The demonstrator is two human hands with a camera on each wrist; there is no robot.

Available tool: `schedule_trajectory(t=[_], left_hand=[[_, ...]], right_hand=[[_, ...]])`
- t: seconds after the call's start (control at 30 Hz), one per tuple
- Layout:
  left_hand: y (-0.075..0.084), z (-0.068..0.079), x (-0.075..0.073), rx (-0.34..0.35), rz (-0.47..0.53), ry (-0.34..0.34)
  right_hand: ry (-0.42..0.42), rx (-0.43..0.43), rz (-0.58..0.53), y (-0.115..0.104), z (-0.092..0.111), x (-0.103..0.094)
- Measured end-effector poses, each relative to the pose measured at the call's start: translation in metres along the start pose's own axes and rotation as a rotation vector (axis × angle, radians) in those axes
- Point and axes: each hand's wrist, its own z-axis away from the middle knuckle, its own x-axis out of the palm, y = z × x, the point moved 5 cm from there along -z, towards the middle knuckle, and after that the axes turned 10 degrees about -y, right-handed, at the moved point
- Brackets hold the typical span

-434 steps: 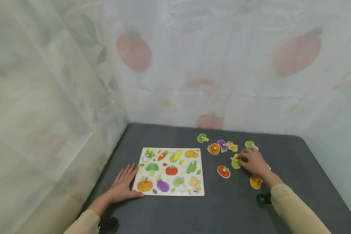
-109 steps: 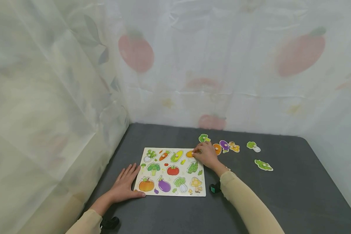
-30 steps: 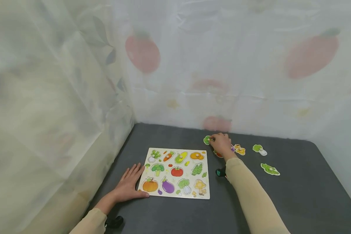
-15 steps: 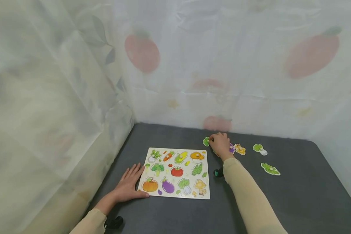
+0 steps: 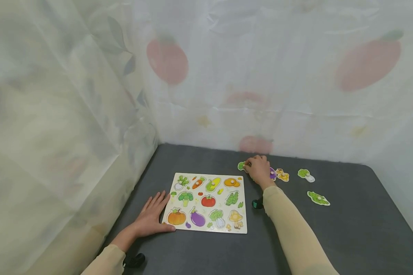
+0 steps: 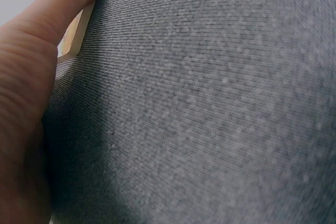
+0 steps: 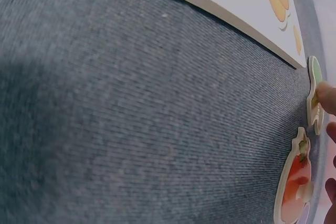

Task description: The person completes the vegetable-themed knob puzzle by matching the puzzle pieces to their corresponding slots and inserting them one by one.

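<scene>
The left hand lies at the left side of the white puzzle board, its fingers spread apart, with the fingertips against the left edge and the thumb on the near left corner. The right hand is at the far side of the dark gray surface, beyond the board's far right corner, its fingers clamped in a pinch on the broccoli piece; whether that piece is lifted at all cannot be told. Just beside it, an orange-red piece with a green stalk shows in the right wrist view, mostly covered by the right hand in the head view. To the right of that hand lie the eggplant piece, partly hidden, then a yellow piece touching or almost touching it. Farther right are a leafy piece with a white stem and, nearer, a long green piece. On the board, a yellow potato piece with a knob sits near the far right corner. A pale curtain printed with red fruit hangs behind the surface.
</scene>
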Motion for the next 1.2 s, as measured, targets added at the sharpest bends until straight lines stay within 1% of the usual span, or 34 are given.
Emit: schedule_trajectory(t=[0.1, 0.33, 0.47, 0.63, 0.8, 0.97, 1.2], left_hand=[[0.001, 0.0, 0.0, 0.001, -0.002, 0.004], [0.003, 0.0, 0.0, 0.0, 0.001, 0.003], [0.004, -0.001, 0.001, -0.002, 0.004, -0.005], [0.006, -0.001, 0.001, 0.004, 0.007, -0.008], [0.008, 0.0, -0.002, 0.005, -0.005, 0.002], [0.007, 0.001, -0.003, -0.003, 0.002, -0.001], [0.003, 0.001, -0.001, -0.007, 0.005, -0.008]], right_hand=[[0.001, 0.004, 0.004, 0.0, 0.001, 0.0], [0.009, 0.002, -0.039, -0.001, 0.006, -0.002], [0.01, -0.002, -0.04, 0.0, 0.009, -0.003], [0.016, -0.017, -0.02, 0.001, 0.01, -0.005], [0.043, -0.049, -0.025, -0.004, 0.008, -0.009], [0.051, -0.122, -0.048, -0.024, 0.006, -0.01], [0.041, -0.245, -0.021, -0.074, 0.012, -0.004]])
